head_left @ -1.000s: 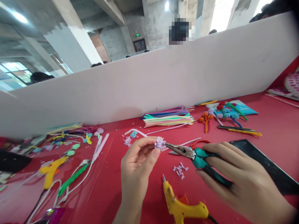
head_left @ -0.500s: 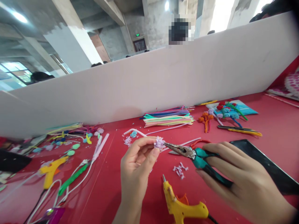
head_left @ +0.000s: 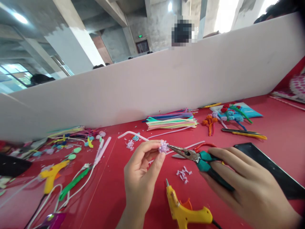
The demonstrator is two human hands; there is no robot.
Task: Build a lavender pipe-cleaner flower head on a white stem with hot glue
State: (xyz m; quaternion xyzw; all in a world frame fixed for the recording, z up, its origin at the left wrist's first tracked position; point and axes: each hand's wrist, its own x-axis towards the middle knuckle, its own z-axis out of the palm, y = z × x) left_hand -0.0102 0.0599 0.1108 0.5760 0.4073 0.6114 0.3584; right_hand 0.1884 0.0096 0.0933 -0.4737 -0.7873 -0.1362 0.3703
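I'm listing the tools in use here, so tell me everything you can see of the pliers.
The pliers have long, tapering metal jaws, brownish and worn-looking, and teal-and-black handles that look plastic or rubber. The right hand grips the handles, partly hiding them. Held above the red table, they point left in the picture, jaws almost closed. The tips reach the edge of the lavender tuft in the left hand; whether they pinch it is too small to tell.

Our left hand [head_left: 141,173] and right hand [head_left: 249,183] are bare and slender-fingered, the left uncovered from grip to below the wrist.
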